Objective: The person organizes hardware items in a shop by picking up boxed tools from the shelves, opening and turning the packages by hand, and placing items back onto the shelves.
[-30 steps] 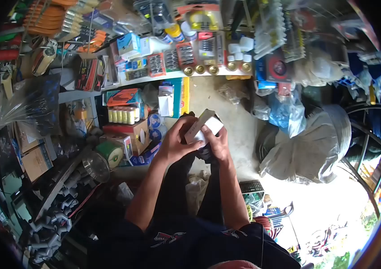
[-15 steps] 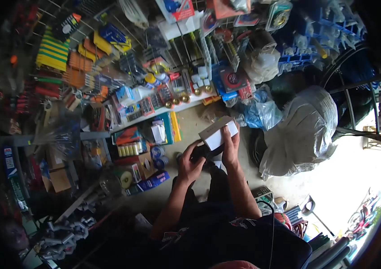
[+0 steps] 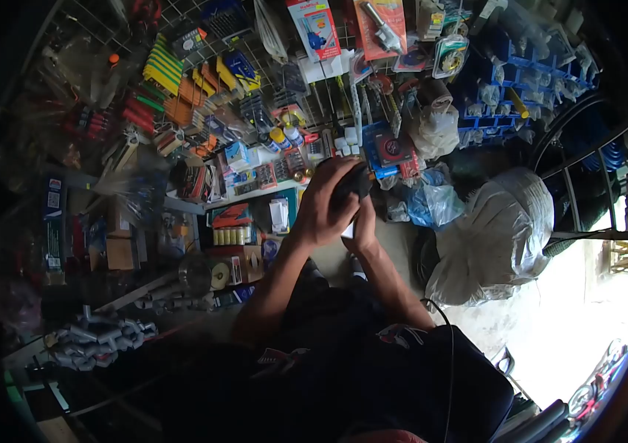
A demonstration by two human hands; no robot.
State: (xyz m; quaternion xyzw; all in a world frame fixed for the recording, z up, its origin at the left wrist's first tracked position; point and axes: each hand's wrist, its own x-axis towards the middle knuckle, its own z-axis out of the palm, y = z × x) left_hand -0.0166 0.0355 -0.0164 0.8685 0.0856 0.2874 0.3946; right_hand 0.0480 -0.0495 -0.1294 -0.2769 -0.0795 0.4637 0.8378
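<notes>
My left hand [image 3: 323, 205] is raised in front of me, its fingers curved over a dark, rounded black object [image 3: 352, 186] whose kind I cannot make out. Close against it, my right hand [image 3: 362, 226] grips a small white box [image 3: 348, 230]. Only a sliver of the box shows, because my left hand and the black object cover the rest. Behind the hands is a shelf [image 3: 244, 193] with small packets and jars.
A wire rack of packaged tools [image 3: 162, 66] hangs ahead. Blue bins [image 3: 487, 111] are at upper right, above a large white plastic-wrapped sack [image 3: 502, 236]. Grey pipe fittings [image 3: 100, 340] lie at lower left. Bright floor [image 3: 535, 317] is at right.
Both hands have risen toward the shelf. My left hand has come up over the box with the black object, which now largely hides the box. The view has shifted slightly.
</notes>
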